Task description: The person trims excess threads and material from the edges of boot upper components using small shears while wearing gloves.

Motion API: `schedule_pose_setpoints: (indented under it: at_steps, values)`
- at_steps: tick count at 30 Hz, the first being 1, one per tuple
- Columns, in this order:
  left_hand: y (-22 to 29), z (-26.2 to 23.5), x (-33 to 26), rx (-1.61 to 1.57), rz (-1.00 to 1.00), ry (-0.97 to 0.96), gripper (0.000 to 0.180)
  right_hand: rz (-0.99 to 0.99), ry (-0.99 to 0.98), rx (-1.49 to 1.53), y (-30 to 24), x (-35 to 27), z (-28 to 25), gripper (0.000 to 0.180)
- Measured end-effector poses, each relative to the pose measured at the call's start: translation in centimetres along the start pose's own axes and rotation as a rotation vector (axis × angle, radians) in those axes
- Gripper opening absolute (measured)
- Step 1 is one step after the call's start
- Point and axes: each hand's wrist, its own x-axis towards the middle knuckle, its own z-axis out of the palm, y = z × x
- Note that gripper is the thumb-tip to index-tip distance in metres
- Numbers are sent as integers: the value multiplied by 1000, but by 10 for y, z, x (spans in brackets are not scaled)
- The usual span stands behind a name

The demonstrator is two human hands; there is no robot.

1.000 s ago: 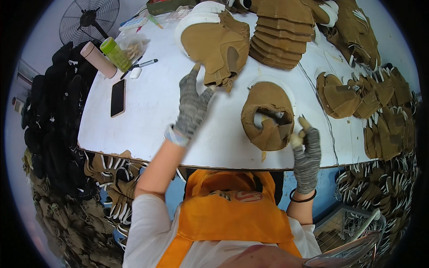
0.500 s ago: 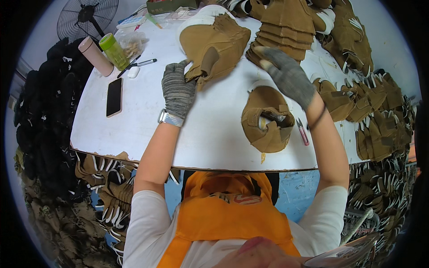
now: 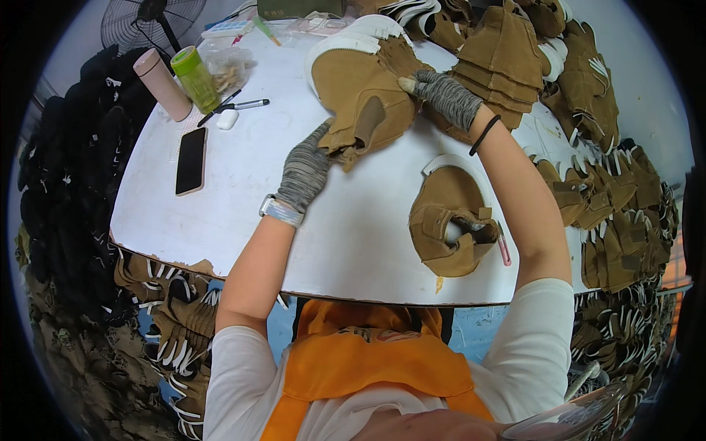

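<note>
A stack of brown shoe uppers (image 3: 346, 77) with white edging lies at the far middle of the white table. My left hand (image 3: 305, 173), in a grey knit glove, holds the stack's near left corner, its fingertips partly hidden by the fabric. From the right, my gloved right hand (image 3: 447, 99) grips the stack's right edge, thumb on top and the other fingers partly out of sight. Nearer to me, a single brown shoe upper (image 3: 445, 253) stands curled round, its opening facing up. Beside it are pink thread snips (image 3: 504, 248), partly covered.
Another layered pile of brown uppers (image 3: 500, 59) is right of my right hand. More uppers (image 3: 618, 220) hang along the right edge. At left are a phone (image 3: 190, 162), pens (image 3: 243, 104), a pink bottle (image 3: 163, 86), a green bottle (image 3: 195, 81) and a fan (image 3: 151, 15).
My right hand has left the right-hand pile and taken hold of the middle stack's right edge. My left hand has shifted onto that stack's near corner. The view has moved slightly.
</note>
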Motion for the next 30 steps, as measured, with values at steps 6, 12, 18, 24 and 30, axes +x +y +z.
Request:
schedule_pose_setpoints:
  at_steps: [6,12,18,24,30]
  values:
    - [24,-42,1,-485,-142,48,50,-37,16,262,41,27,8,40]
    - [34,-89,-30,-563,29,190,43,-152,212,-410,19,21,11,53]
    - [80,-72,-62,-312,330,502,44,-480,201,-76,-87,-99,22,77]
    - [151,-21,-66,-249,629,490,50,-726,648,-234,-84,-195,75,117]
    - [185,34,-75,76,748,332,55,-537,790,366,-66,-257,84,108]
